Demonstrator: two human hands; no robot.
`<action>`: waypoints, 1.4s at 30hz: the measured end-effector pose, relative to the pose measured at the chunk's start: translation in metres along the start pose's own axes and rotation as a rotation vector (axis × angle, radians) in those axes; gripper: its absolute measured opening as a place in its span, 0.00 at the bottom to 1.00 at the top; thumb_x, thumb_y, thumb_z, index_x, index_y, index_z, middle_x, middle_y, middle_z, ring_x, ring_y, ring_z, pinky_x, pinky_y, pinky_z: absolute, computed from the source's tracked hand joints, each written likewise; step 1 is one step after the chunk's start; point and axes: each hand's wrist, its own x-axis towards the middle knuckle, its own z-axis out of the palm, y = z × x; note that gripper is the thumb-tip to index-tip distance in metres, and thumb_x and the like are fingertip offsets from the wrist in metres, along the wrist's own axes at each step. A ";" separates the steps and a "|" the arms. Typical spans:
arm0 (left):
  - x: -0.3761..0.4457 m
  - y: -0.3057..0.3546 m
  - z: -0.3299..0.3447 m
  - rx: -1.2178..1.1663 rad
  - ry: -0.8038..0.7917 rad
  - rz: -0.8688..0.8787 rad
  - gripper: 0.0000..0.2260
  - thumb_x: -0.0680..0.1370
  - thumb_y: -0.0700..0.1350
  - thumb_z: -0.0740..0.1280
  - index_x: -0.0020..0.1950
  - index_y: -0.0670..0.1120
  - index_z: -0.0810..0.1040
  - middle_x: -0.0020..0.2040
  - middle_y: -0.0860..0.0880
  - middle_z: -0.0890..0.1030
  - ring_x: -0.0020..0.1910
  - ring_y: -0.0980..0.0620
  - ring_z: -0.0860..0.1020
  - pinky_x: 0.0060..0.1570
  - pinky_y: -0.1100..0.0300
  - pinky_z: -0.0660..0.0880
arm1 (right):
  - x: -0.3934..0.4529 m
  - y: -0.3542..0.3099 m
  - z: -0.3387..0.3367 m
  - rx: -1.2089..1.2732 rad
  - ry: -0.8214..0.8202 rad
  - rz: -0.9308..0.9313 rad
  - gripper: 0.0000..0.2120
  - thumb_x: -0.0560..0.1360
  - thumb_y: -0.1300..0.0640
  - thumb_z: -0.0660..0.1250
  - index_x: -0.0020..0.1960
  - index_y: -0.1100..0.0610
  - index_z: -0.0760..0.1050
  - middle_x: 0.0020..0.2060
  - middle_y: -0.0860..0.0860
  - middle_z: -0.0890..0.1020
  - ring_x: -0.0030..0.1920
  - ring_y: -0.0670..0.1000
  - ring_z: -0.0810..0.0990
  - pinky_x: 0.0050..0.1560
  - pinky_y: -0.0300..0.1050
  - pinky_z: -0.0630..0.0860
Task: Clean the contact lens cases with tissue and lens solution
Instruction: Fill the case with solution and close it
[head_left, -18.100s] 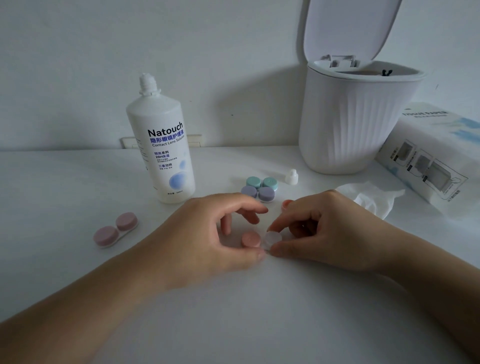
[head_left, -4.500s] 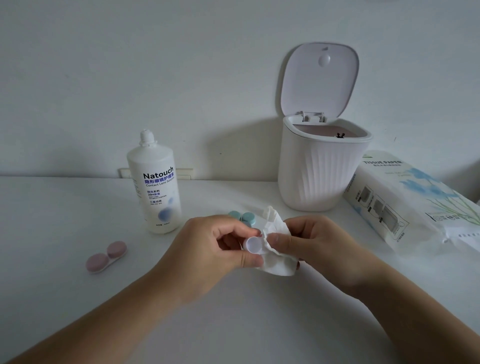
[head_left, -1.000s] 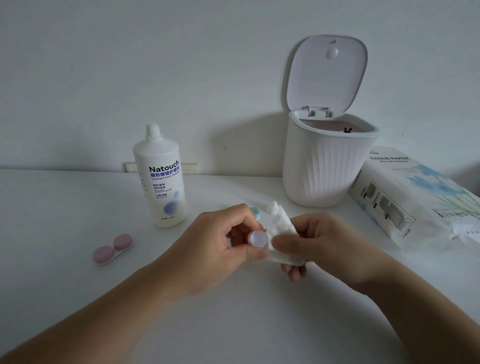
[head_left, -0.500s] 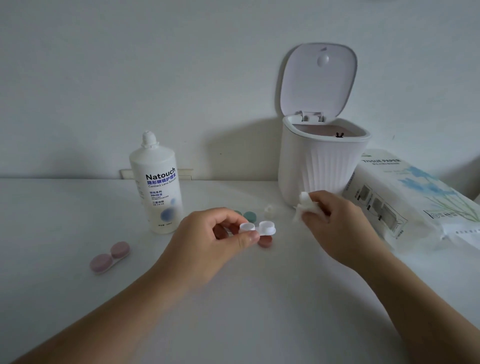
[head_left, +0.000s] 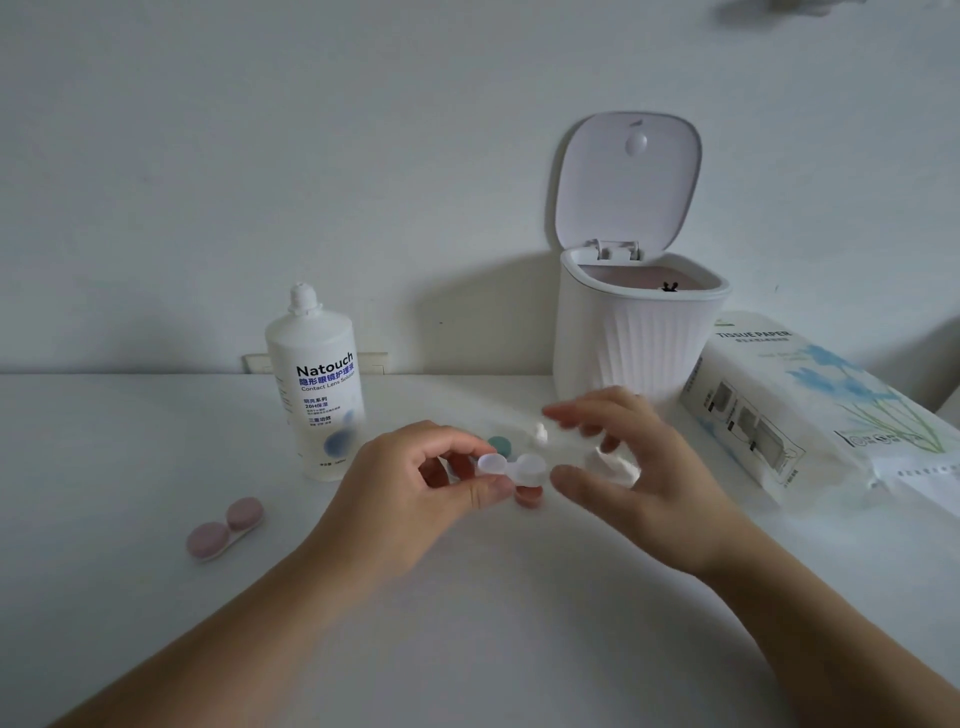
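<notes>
My left hand (head_left: 415, 493) pinches one end of the clear, capless lens case (head_left: 511, 467) above the bench's (head_left: 467, 649) middle; my right hand (head_left: 631, 467) hovers beside it, fingers spread, holding nothing.

The solution bottle (head_left: 318, 385) carries a printed label: "Natouch" in large dark letters, with "Contact Lens Solution" and "20H" among smaller Chinese lines below. To the right of the bottle, the tissue pack (head_left: 810, 405) reads "TISSUE PAPER" along its top edge.
</notes>
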 end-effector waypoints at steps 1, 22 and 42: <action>0.000 0.000 0.001 0.001 -0.002 0.011 0.13 0.64 0.60 0.76 0.44 0.57 0.85 0.39 0.56 0.81 0.32 0.59 0.72 0.35 0.70 0.68 | 0.000 -0.002 0.003 0.047 -0.035 0.027 0.20 0.70 0.42 0.75 0.60 0.44 0.80 0.50 0.41 0.80 0.53 0.47 0.77 0.52 0.36 0.72; 0.001 0.007 -0.004 0.089 0.134 0.193 0.08 0.72 0.54 0.77 0.47 0.54 0.84 0.46 0.57 0.81 0.37 0.50 0.79 0.38 0.57 0.80 | 0.004 0.004 0.007 0.283 -0.157 0.195 0.05 0.72 0.53 0.77 0.47 0.52 0.86 0.41 0.55 0.86 0.35 0.46 0.72 0.37 0.39 0.68; 0.018 -0.027 -0.085 -0.180 0.321 -0.294 0.29 0.60 0.58 0.78 0.59 0.68 0.75 0.55 0.60 0.84 0.58 0.56 0.81 0.57 0.50 0.78 | 0.037 -0.009 0.014 0.223 -0.117 0.283 0.07 0.74 0.57 0.75 0.51 0.50 0.83 0.41 0.52 0.87 0.46 0.55 0.86 0.55 0.47 0.80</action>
